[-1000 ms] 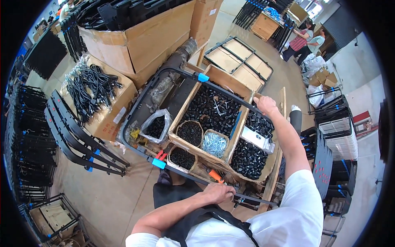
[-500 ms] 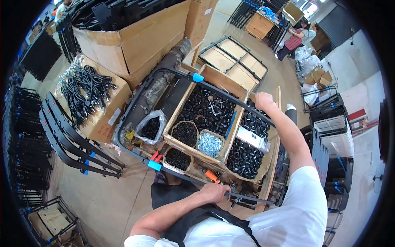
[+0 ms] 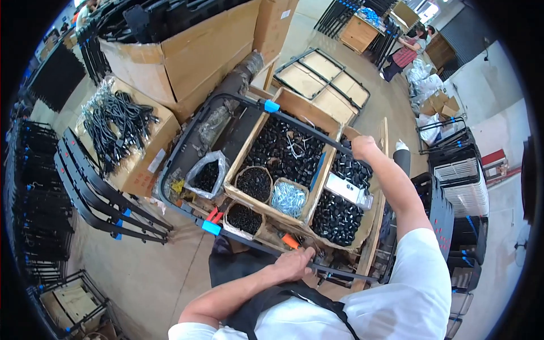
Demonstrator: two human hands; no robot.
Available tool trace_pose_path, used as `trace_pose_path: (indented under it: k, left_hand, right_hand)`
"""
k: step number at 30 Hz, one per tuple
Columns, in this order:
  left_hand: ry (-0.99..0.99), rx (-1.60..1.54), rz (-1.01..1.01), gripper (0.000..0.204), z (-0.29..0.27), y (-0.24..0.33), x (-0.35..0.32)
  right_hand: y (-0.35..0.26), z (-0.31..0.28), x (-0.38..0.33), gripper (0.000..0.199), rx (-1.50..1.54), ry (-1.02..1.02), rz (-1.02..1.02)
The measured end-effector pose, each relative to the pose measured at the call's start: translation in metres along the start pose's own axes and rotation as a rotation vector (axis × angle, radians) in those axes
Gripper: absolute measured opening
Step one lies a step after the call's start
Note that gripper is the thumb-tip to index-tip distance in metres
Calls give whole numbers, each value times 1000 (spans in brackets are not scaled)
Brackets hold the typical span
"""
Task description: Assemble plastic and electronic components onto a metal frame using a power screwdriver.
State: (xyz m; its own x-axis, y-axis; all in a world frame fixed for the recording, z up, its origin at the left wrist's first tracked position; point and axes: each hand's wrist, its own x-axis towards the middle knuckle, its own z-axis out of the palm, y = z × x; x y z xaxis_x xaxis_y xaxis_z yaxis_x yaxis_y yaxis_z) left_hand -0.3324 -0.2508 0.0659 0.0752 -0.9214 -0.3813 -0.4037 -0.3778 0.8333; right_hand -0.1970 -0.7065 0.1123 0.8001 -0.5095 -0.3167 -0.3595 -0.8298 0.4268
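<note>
A black tubular frame (image 3: pixel 241 98) with rounded corners lies across the wooden parts boxes. Closed around its near bar is my left hand (image 3: pixel 293 264), low in the middle. My right hand (image 3: pixel 363 148) is closed in a fist at the frame's far bar, on the right; the fingers' undersides are hidden. Blue clips sit on the frame, one on the far bar (image 3: pixel 272 106) and another on the near-left bar (image 3: pixel 211 227). Just beyond my left hand lies an orange-handled tool (image 3: pixel 290 241), partly covered by the near bar.
Inside the frame, a wooden box (image 3: pixel 231 180) holds black plastic caps, small black parts and silver screws (image 3: pixel 288 199). More black caps (image 3: pixel 337 218) fill the right tray. Bundled black cords (image 3: pixel 122 122) top a carton at left. Curved black tubes (image 3: pixel 93 187) stand nearby. Two people work far right.
My right fist has come down slightly toward me onto the far bar. My left hand has shifted a little upward along the near bar. The frame has barely moved.
</note>
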Motion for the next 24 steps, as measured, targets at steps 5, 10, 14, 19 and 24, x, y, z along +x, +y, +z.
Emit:
trace_pose_path:
  k: [5, 10, 14, 19, 24]
  left_hand:
    - [-126, -25, -10, 44, -31, 6, -2]
    - [-254, -146, -16, 42, -12, 3, 5]
    - [-93, -99, 16, 35, -6, 6, 7]
    - [-78, -31, -66, 35, -5, 8, 4]
    - [-44, -18, -84, 50, -19, 17, 2]
  right_hand:
    - [0, -19, 2, 26, -45, -78, -89]
    - [5, -1, 5, 26, 159, 90, -96]
    - [-1, -7, 9, 27, 90, 98, 18]
    - [-8, -2, 8, 27, -53, -25, -48]
    - [-4, -4, 6, 25, 73, 154, 40]
